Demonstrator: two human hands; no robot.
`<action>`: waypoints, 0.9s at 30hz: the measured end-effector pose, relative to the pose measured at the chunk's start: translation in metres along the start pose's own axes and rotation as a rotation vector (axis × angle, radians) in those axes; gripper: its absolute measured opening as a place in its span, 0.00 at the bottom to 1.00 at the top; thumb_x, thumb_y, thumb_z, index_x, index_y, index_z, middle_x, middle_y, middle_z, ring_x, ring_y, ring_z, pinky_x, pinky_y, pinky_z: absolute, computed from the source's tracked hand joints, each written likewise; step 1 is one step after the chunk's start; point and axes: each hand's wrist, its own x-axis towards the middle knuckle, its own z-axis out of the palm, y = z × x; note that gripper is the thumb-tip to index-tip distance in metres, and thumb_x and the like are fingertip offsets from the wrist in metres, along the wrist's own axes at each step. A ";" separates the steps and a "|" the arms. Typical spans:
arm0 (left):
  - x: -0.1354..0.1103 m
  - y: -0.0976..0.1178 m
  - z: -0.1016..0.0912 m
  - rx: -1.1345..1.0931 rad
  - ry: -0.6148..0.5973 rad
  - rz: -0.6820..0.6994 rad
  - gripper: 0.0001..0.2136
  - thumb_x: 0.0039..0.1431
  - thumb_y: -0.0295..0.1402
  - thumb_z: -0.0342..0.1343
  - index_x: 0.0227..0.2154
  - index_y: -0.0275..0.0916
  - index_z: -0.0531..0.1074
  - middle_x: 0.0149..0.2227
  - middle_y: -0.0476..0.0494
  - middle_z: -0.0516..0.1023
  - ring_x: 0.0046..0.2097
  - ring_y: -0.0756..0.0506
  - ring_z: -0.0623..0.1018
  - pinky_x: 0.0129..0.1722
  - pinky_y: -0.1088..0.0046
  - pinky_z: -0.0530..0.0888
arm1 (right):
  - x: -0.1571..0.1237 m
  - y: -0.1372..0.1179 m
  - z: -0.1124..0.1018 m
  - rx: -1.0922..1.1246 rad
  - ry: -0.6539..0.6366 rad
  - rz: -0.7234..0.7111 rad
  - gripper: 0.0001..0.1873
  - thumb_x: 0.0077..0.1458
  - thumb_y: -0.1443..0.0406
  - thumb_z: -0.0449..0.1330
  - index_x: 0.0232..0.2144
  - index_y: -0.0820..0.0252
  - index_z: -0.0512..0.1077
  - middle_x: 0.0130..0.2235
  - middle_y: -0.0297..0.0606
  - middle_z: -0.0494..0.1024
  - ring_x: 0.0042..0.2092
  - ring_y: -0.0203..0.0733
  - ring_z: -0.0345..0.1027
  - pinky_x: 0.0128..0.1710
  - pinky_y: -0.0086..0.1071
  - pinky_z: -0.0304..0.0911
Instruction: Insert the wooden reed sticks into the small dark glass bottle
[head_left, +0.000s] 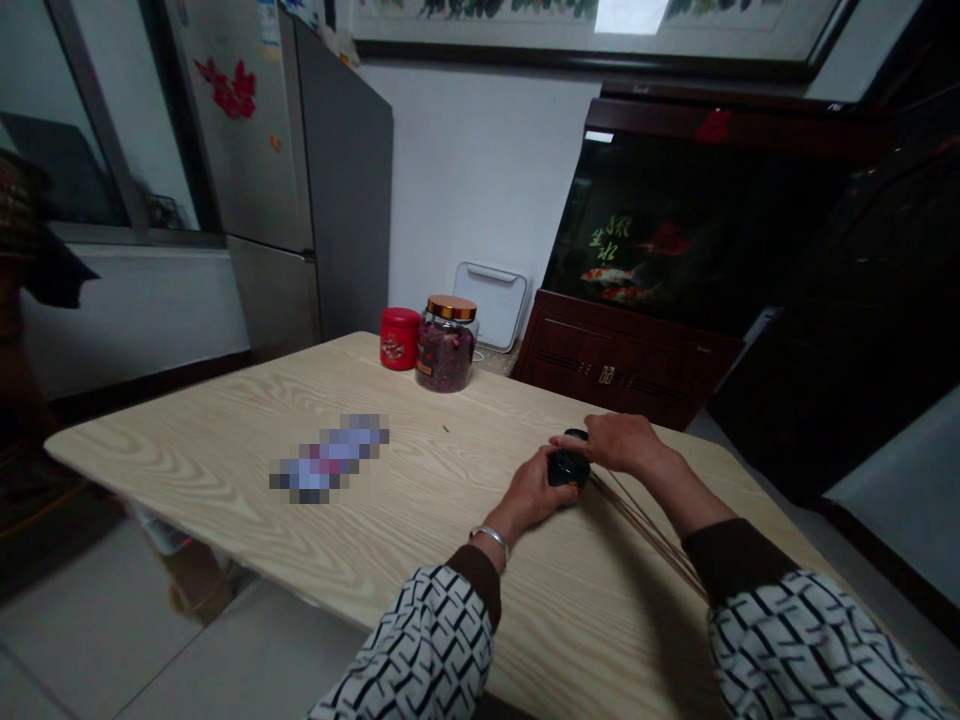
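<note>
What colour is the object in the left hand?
The object looks mostly black, seen in the head view.

Table [390,540]: pale wood-grain top, rounded corner at left.
Far edge: red jar [399,340] and copper-lidded jar [444,352], side by side, both upright.
Left part: long pixelated item [330,460], details hidden.
Middle: tiny brown scrap [445,429].
Right part: thin sticks [649,537] beside a black round item [568,468]; contact with the wood unclear.

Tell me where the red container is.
In the head view, the red container stands left of centre near the far edge of the table, just left of the larger clear jar.
</note>
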 end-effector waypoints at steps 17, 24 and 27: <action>0.001 -0.005 0.000 0.044 -0.006 0.030 0.28 0.47 0.35 0.67 0.53 0.39 0.68 0.45 0.42 0.78 0.45 0.42 0.76 0.45 0.68 0.72 | -0.018 0.020 -0.004 0.322 0.098 0.004 0.34 0.58 0.44 0.52 0.58 0.55 0.67 0.50 0.50 0.78 0.50 0.57 0.73 0.48 0.46 0.63; 0.002 -0.008 0.000 0.054 -0.018 0.024 0.29 0.47 0.35 0.66 0.53 0.39 0.67 0.46 0.42 0.77 0.45 0.42 0.76 0.46 0.68 0.71 | -0.023 0.012 -0.012 0.125 -0.039 -0.198 0.36 0.54 0.51 0.60 0.61 0.62 0.64 0.53 0.53 0.76 0.54 0.57 0.70 0.51 0.43 0.63; 0.003 -0.009 0.001 0.054 -0.019 0.017 0.30 0.47 0.34 0.67 0.54 0.39 0.67 0.46 0.42 0.77 0.46 0.42 0.76 0.46 0.68 0.71 | -0.023 0.010 -0.015 0.034 0.029 -0.033 0.39 0.56 0.42 0.53 0.59 0.62 0.65 0.47 0.55 0.79 0.51 0.62 0.72 0.48 0.48 0.63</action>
